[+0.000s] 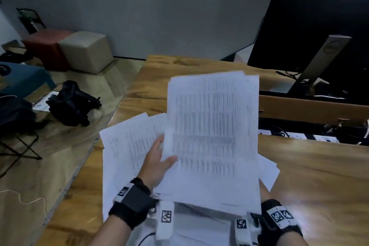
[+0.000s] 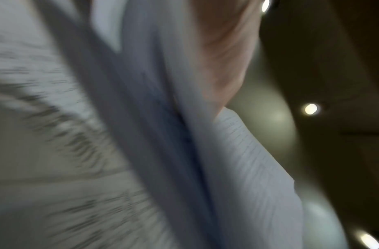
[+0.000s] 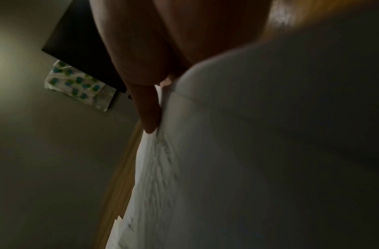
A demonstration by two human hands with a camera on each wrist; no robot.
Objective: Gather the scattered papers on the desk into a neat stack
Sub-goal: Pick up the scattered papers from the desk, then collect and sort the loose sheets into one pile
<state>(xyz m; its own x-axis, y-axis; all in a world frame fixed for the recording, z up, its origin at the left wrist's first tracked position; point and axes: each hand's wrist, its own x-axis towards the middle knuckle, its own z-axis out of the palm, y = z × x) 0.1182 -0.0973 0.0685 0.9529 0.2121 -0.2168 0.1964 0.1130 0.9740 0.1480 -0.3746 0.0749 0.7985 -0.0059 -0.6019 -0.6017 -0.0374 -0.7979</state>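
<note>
A bundle of printed sheets (image 1: 211,126) is raised and tilted above the wooden desk (image 1: 319,175). My left hand (image 1: 157,158) grips its left edge, thumb on the printed face and fingers behind. My right hand (image 1: 264,190) holds the bundle's lower right edge and is mostly hidden under the paper. In the right wrist view a finger (image 3: 148,109) lies along the sheets (image 3: 158,168). The left wrist view is blurred, showing layered sheets (image 2: 248,168) against my palm (image 2: 222,50). More loose sheets (image 1: 127,146) fan out on the desk at the left, and others (image 1: 268,171) poke out at the right.
A dark monitor (image 1: 319,36) on a silver stand (image 1: 323,56) is at the back right, with a cardboard box (image 1: 309,108) and cables (image 1: 299,136) before it. The desk's left edge drops to a floor holding a black bag (image 1: 71,104) and cube stools (image 1: 85,50).
</note>
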